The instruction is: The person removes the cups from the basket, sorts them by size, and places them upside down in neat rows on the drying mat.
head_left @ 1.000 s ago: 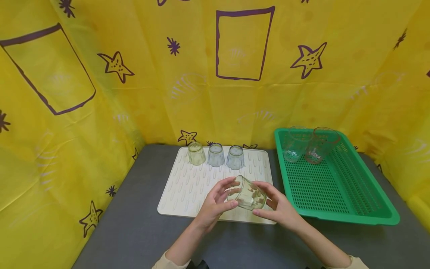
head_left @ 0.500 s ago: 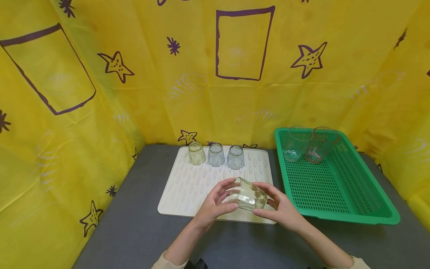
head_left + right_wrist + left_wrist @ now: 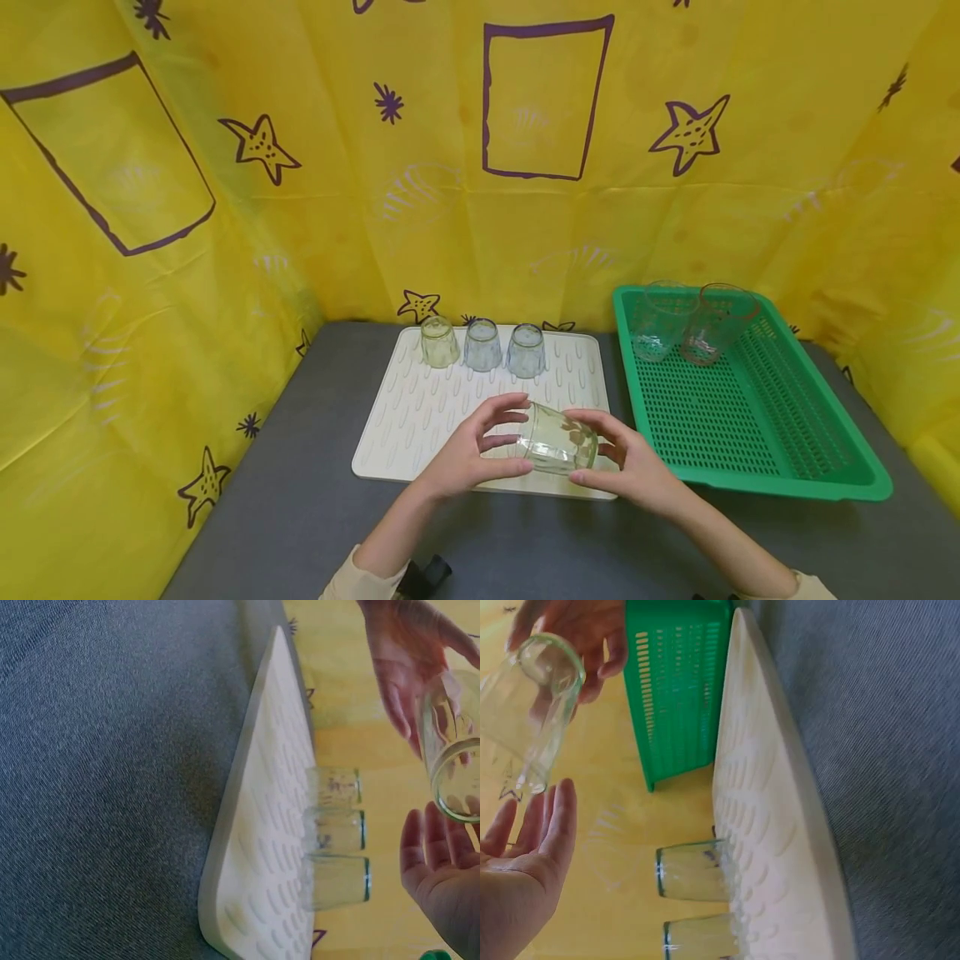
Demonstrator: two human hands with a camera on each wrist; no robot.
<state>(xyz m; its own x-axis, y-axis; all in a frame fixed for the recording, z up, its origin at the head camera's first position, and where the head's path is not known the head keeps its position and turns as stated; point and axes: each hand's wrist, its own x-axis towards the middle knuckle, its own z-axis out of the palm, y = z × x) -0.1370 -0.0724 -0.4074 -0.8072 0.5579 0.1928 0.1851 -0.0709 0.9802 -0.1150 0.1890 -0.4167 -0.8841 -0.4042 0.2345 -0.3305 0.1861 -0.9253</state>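
You held a pale yellow-green glass tumbler (image 3: 553,446) in the air over the near right part of the white drying mat (image 3: 412,429), tipped almost onto its side. Its wider mouth faced your left hand (image 3: 468,457) and its narrower base faced your right hand (image 3: 636,468). Your right thumb and fingers were clasped round the base end. Your left hand was spread loosely about the mouth end, fingers and thumb apart; whether its fingertips touched the glass you could not tell from these views.

Behind the held tumbler, along the far edge of the mat, three more tumblers stood upside down in a row: a yellow-green one (image 3: 438,343) at the left, a bluish one (image 3: 482,347) in the middle and another bluish one (image 3: 527,352) at the right.

Just right of the mat, you had a green perforated plastic basket (image 3: 873,486). In its far left corner a clear tumbler (image 3: 651,343) and a pinkish tumbler (image 3: 703,346) stood mouth up, side by side. Mat and basket rested on a dark grey tabletop (image 3: 281,475), with a yellow patterned curtain (image 3: 330,225) behind.
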